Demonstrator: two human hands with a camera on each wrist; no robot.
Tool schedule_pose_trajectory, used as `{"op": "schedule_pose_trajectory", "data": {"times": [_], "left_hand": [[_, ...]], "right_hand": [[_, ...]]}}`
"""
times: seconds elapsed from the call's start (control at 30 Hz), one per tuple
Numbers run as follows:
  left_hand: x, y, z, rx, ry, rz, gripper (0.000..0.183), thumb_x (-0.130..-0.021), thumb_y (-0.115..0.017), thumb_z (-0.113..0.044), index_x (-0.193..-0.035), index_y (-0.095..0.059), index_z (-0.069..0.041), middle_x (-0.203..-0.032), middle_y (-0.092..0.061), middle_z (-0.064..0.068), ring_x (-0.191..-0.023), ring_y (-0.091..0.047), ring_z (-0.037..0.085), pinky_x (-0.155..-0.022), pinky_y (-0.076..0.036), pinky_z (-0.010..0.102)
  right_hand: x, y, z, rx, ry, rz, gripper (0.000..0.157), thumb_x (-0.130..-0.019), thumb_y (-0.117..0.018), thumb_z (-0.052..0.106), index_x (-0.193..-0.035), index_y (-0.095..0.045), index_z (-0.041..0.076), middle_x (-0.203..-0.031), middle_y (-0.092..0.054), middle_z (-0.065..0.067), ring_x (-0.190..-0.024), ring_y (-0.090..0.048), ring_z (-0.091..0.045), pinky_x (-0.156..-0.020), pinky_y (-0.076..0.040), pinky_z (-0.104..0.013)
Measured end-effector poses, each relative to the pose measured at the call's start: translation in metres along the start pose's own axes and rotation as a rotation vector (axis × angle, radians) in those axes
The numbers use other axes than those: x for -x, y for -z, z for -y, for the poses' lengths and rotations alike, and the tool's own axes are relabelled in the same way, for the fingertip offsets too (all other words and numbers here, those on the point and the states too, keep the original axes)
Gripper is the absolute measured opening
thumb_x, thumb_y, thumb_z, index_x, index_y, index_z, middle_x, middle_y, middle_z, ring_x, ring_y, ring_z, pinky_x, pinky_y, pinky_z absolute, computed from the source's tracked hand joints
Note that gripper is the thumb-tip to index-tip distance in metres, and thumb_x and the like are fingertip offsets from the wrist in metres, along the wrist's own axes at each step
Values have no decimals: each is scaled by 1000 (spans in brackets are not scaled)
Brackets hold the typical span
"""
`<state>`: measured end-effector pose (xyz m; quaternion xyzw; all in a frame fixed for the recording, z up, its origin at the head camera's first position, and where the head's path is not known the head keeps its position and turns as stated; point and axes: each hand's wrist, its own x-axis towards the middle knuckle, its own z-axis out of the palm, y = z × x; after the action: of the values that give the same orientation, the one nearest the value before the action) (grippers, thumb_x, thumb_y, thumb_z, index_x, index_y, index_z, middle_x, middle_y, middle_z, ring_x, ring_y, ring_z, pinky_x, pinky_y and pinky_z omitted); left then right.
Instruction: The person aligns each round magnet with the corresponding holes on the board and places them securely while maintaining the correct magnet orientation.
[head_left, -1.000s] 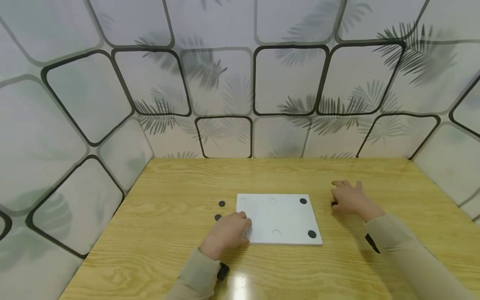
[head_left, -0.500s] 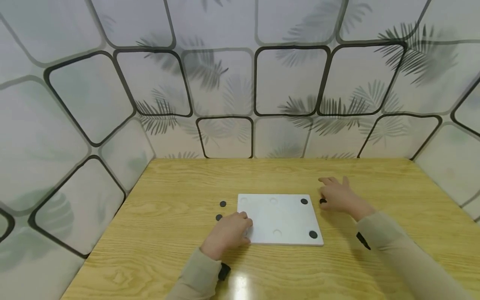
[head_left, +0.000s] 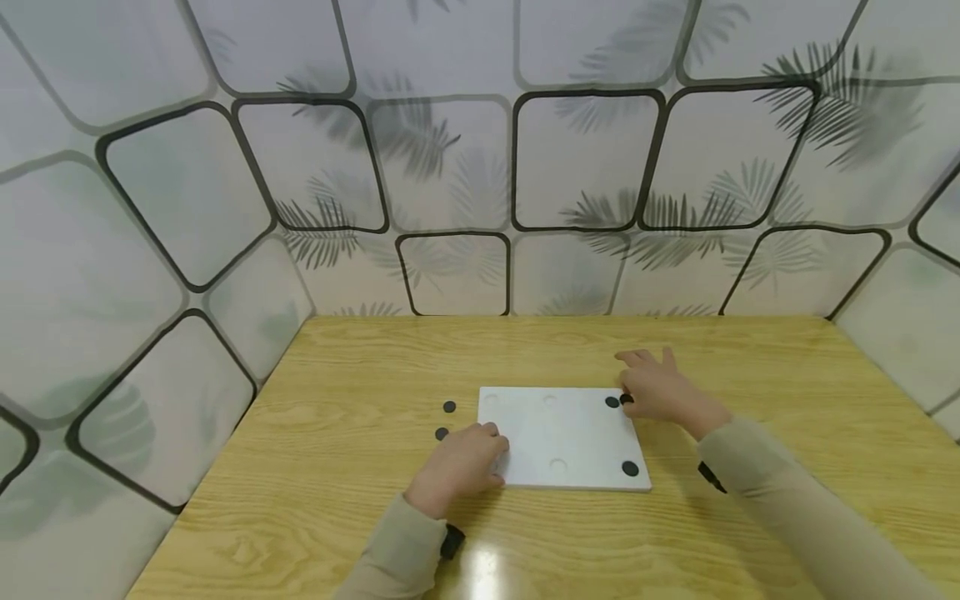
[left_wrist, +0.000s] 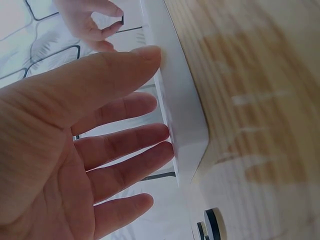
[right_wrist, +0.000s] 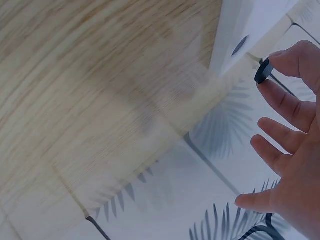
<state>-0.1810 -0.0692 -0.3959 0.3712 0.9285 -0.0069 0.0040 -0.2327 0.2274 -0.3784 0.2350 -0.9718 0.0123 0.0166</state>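
A thin white board [head_left: 528, 429] with shallow round recesses lies on the wooden table. My right hand [head_left: 663, 396] pinches a small black disc [right_wrist: 263, 71] between thumb and index finger, its other fingers spread. That disc is above the board's far right corner, close to another black disc [head_left: 612, 402] set in the board. One more black disc [head_left: 630, 468] sits at the near right corner. My left hand [head_left: 459, 471] rests at the board's near left corner, thumb and relaxed fingertips touching its edge [left_wrist: 182, 110]. The hand hides part of that corner.
Two loose black discs, one farther back [head_left: 449, 407] and one nearer [head_left: 442, 433], lie on the table left of the board. The wooden table [head_left: 360, 375] ends at a patterned wall covering [head_left: 450, 275] at the back and sides.
My right hand has moved left with the pinched disc, from right of the board to its far right corner. The left hand stays on the board, which looks unmoved on the table.
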Motion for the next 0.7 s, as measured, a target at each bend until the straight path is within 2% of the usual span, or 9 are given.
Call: {"op": "schedule_pose_trajectory", "data": {"times": [0.3,0.7], "left_hand": [[2,3,-1,4,3,13,31,-70,-74,-34,-90,-65,-11,-77,-51,-3,-66,-47,8,-57,-41,19],[2,5,-2,2,4,15,31,-70,-73,-34,-91,-66,-12,-80,-54,-3,-68,-49,8,-58,-42,19]], "right_hand": [[-23,-7,13,24,35,8,26,-69,-70,17,-57,-47,20,-125,-43,-20,-117,-34,-38,-85,-9,-71],[-51,-8,42,54,86,39,22,-72,-68,16,-58,-51,20,-127,-43,-17,-119,-34,-35,-85,-9,-72]]}}
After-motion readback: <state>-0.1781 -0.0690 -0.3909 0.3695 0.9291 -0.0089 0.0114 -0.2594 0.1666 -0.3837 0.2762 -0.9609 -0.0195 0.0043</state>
